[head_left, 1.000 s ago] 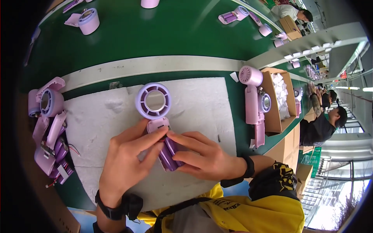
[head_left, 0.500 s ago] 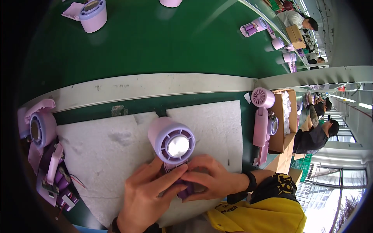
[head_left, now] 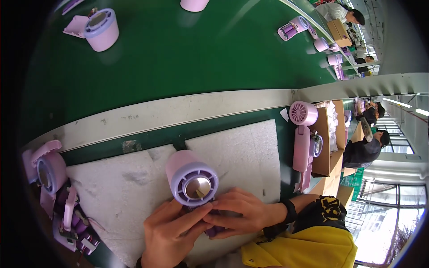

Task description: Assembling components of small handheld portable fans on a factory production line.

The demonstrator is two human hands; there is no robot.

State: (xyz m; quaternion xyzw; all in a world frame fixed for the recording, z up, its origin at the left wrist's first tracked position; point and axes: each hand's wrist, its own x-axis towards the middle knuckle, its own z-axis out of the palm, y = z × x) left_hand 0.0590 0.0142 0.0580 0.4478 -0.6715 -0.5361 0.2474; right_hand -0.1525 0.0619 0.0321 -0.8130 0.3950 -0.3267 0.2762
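Fan (head_left: 192,174), one: lower centre of frame, over mat (head_left: 241,147). Left hand (head_left: 172,232): grasping its handle (head_left: 215,231). Right hand (head_left: 246,212): fingertips on same handle, contact partly hidden. Best handling: left steady, right light.

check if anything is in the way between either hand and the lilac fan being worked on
Nothing visible is: the left hand and right hand both touch the lower part of the lilac fan. The loose fan parts lie off to the left, the cardboard box to the right.
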